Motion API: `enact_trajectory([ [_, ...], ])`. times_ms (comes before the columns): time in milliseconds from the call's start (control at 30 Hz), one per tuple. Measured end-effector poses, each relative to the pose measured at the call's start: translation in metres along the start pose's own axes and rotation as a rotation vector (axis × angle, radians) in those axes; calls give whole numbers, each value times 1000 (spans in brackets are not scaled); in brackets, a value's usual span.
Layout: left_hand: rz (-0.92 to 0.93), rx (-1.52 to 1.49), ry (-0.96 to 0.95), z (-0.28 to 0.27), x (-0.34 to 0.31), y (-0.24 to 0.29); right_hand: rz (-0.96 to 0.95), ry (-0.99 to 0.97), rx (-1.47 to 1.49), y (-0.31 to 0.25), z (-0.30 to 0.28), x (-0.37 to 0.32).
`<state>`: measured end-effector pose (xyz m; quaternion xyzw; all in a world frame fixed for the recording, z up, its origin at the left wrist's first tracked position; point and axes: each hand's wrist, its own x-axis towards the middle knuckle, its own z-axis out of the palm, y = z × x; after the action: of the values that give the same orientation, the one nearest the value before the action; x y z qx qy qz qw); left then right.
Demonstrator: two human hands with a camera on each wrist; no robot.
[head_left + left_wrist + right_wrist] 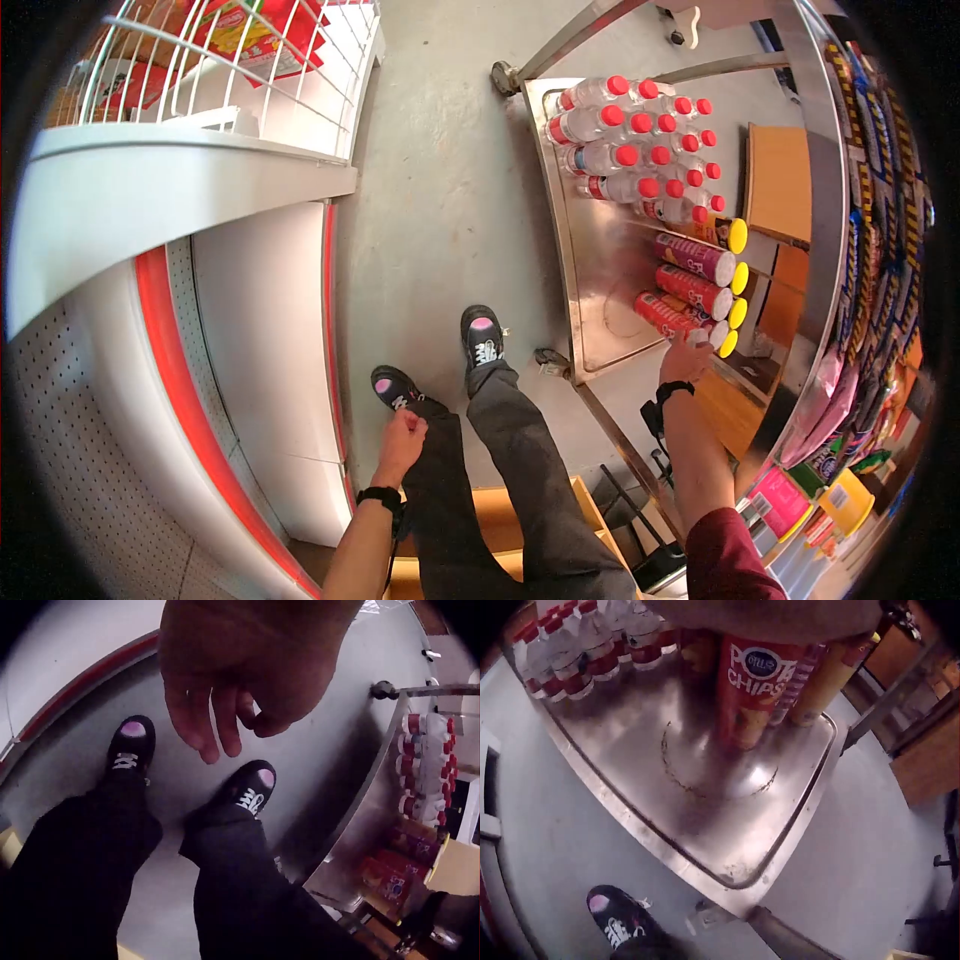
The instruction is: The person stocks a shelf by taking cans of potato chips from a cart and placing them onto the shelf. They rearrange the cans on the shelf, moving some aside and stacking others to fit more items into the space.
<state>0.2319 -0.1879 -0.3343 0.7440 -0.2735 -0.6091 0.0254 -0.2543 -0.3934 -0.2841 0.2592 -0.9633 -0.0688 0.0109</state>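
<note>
My right hand (688, 362) is at the lidded end of the nearest red chip can (660, 314), fingers curled around it. In the right wrist view that hand (780, 616) covers the top of the red can (751, 694), which stands on the metal tray (705, 832); the fingertips are hidden. Beside it are a purple can (696, 259) and other red cans. My left hand (402, 446) hangs in front of my legs, holding nothing; its fingers (196, 742) are loosely bent in the left wrist view.
Several red-capped bottles (600, 158) stand on the cart's metal shelf (600, 310) beyond the cans. A white shelf unit with a wire basket (300, 90) is on the left. Hanging packets (880, 250) are at the right, and a wooden box (490, 510) lies below my legs.
</note>
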Motion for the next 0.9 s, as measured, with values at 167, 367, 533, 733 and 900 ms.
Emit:
enact_trajectory([
  [167,80,188,-30,1,-11,59,-145,137,200,21,39,-33],
  [367,641,338,55,16,-17,177,-376,-285,664,-8,-23,-168],
  [533,1070,580,0,22,-11,203,-442,-746,953,-16,-66,-233],
  [733,604,447,71,-3,0,146,-443,-820,757,4,-22,-165],
  [900,280,524,-2,-47,-1,66,-396,-2,-444,38,77,-43],
])
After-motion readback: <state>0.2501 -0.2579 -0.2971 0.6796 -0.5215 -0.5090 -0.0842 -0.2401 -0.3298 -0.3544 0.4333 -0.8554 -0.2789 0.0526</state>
